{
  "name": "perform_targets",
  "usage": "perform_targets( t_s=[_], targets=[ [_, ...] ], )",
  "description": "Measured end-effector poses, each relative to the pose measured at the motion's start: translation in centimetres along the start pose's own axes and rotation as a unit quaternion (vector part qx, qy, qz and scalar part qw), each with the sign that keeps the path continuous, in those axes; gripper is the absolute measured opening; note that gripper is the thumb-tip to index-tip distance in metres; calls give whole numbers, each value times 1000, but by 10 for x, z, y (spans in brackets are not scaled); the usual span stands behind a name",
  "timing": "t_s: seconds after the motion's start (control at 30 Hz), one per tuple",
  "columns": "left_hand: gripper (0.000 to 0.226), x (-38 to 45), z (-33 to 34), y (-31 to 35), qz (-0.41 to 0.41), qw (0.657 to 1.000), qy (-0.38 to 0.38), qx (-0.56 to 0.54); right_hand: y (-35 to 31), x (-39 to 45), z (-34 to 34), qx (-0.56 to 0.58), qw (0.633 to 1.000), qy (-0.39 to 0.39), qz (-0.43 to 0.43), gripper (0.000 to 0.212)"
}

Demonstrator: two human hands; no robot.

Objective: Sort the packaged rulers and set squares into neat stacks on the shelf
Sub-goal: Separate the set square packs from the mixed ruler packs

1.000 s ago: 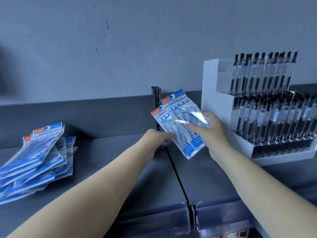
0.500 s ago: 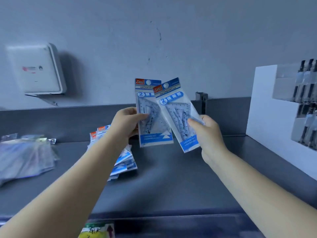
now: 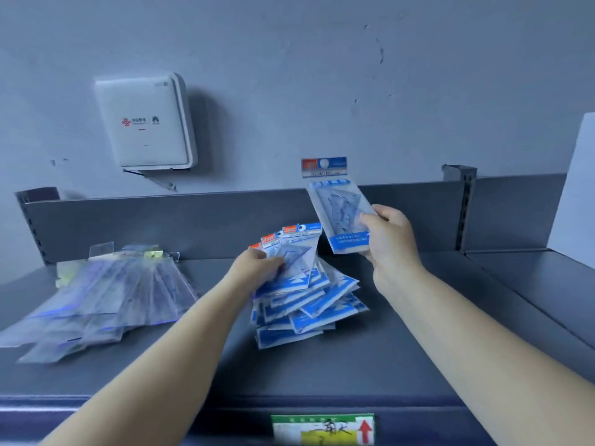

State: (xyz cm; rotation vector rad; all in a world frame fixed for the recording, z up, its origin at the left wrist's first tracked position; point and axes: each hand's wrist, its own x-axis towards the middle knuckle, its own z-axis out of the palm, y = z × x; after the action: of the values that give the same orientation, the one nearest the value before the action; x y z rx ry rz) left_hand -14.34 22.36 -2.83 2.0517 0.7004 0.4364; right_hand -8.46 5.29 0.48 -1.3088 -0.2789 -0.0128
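A loose pile of blue-and-white set square packs (image 3: pixel 309 304) lies in the middle of the dark grey shelf (image 3: pixel 402 342). My left hand (image 3: pixel 257 265) holds one set square pack (image 3: pixel 297 252) down on top of that pile. To the right, my right hand (image 3: pixel 391 239) grips another set square pack (image 3: pixel 338 207) upright in the air above the shelf. A fanned heap of clear ruler packs (image 3: pixel 106 294) lies at the left of the shelf, apart from the blue pile.
A white wall box (image 3: pixel 145 120) hangs above the shelf's back panel (image 3: pixel 193 220). A white display stand's side (image 3: pixel 576 188) rises at the far right. A green and yellow price label (image 3: pixel 322 429) sits on the front edge. An upright bracket (image 3: pixel 463 207) divides shelf sections.
The view has swung left. My left hand has brought its pack down from mid-air onto the blue pile, and my right hand still holds its pack up, now further from the left one.
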Motion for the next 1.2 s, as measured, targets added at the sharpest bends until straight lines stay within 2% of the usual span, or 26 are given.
perform_targets(
  t_s=[0.07,0.13,0.2,0.27,0.37,0.4,0.5,0.57,0.7,0.77,0.93,1.2],
  targets=[
    [24,2,-2,-1,-39,989,-15,-139,11,-5,10,-141,989,-42,-2,32],
    [30,5,-6,-3,-55,977,-22,-206,26,-10,19,-331,939,-96,0,47],
    [27,7,-11,-6,-67,969,-38,-237,33,-12,23,-454,886,-92,-28,49],
    [21,6,-15,-7,-82,950,-79,-290,30,-15,26,-497,864,-61,-62,46],
    [7,-1,-13,-2,-75,928,-137,-338,24,-19,27,-512,853,-43,-91,43],
    [12,-4,-12,1,-62,928,-151,-336,24,-20,27,-526,844,-51,-94,40],
    [53,-12,-9,7,-42,927,-191,-319,27,-25,25,-558,822,-82,-80,36],
    [55,-14,-11,7,-29,934,-192,-301,29,-25,22,-543,831,-85,-87,34],
    [53,-15,-26,1,5,966,-124,-226,24,-24,25,-481,864,-70,-133,23],
    [54,-22,-38,-2,37,978,-91,-183,18,-27,31,-463,869,-71,-160,19],
    [34,-36,-74,-17,89,989,-3,-122,9,-39,57,-459,847,-114,-241,19],
    [22,-45,-140,-61,138,987,73,-46,16,-66,109,-482,826,-173,-234,18]
  ],
)
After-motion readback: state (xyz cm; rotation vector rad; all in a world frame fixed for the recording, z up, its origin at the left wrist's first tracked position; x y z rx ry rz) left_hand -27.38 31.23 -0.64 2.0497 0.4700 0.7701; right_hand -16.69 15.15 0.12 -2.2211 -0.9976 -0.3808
